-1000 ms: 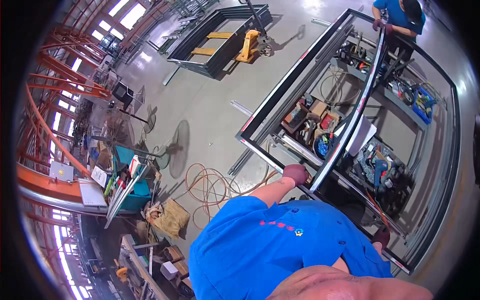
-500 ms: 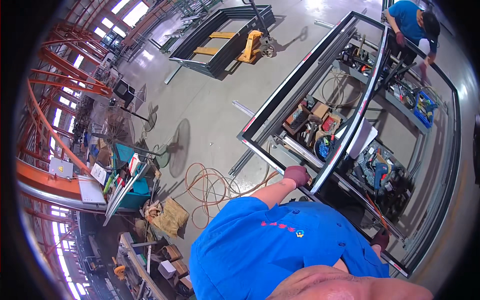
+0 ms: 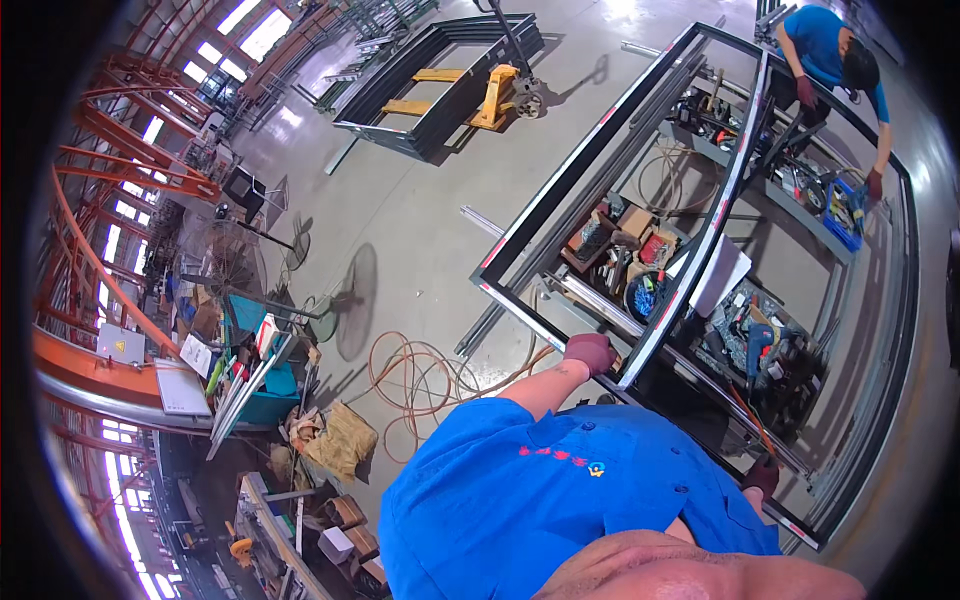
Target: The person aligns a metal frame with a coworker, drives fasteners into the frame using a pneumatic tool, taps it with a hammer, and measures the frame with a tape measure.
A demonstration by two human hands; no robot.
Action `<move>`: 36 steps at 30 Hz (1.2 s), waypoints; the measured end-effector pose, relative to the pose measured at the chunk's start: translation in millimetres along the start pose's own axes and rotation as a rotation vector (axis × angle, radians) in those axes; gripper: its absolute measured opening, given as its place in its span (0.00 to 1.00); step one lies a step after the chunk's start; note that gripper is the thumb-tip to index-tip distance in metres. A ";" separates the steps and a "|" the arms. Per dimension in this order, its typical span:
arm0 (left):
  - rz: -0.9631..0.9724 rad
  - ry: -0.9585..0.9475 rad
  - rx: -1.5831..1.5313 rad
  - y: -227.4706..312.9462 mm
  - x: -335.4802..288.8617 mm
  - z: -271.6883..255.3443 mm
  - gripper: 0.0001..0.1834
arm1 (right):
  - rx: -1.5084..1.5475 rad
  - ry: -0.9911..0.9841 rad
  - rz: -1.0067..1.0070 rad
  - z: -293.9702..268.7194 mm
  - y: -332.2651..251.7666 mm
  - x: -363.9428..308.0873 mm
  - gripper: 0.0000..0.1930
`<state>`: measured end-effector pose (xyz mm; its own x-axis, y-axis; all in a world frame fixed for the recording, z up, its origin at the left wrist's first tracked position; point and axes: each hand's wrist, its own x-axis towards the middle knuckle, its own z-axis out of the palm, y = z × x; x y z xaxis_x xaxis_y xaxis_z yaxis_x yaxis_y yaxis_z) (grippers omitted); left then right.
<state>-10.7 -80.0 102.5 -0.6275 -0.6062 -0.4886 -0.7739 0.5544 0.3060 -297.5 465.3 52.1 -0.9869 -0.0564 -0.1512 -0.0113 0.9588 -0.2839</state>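
Observation:
A large black and silver metal frame (image 3: 586,150) with a crossbar (image 3: 708,245) lies in front of me, spanning shelves of tools and parts. My left hand (image 3: 590,353), in a dark red glove, is closed round its near bar, just left of the crossbar's near end. Farther right along that bar is my right hand (image 3: 763,477), also gloved and seemingly wrapped round the edge; its fingertips are partly hidden. Inside the frame opening, below its level, a blue power drill (image 3: 761,342) rests among loose parts close to my right hand.
A co-worker (image 3: 815,45) stands at the frame's far end, one hand at a blue basket (image 3: 845,235). Cardboard boxes (image 3: 636,221) of parts sit under the frame. Coiled hose (image 3: 405,375) lies on the floor at left. A yellow pallet jack (image 3: 493,98) carries stacked frames behind.
The co-worker's arm has reached down to the blue basket, and their body leans slightly differently. My two hands keep their places on the frame; the view has shifted a little.

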 end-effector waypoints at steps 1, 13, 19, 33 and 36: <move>0.010 -0.004 0.005 0.8 -2.2 -0.6 0.24 | 0.009 -0.009 -0.004 1.3 1.9 1.7 0.23; -0.027 -0.078 0.069 11.8 -6.3 -21.0 0.25 | -0.029 -0.087 0.142 -43.2 -57.8 -13.6 0.21; -0.029 -0.079 0.127 19.7 -1.6 -23.0 0.25 | -0.014 -0.081 0.135 -47.4 -53.7 -14.5 0.22; 0.015 -0.043 0.021 -3.7 2.1 2.5 0.26 | -0.019 -0.033 0.030 -11.4 -15.4 -4.2 0.20; -0.008 -0.035 -0.001 1.2 -1.6 -6.4 0.25 | -0.018 -0.030 0.048 -17.3 -24.1 -8.2 0.20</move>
<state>-11.1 -82.0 108.9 -0.6180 -0.5904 -0.5191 -0.7790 0.5489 0.3032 -291.9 447.5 76.5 -0.9811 -0.0185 -0.1927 0.0326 0.9654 -0.2586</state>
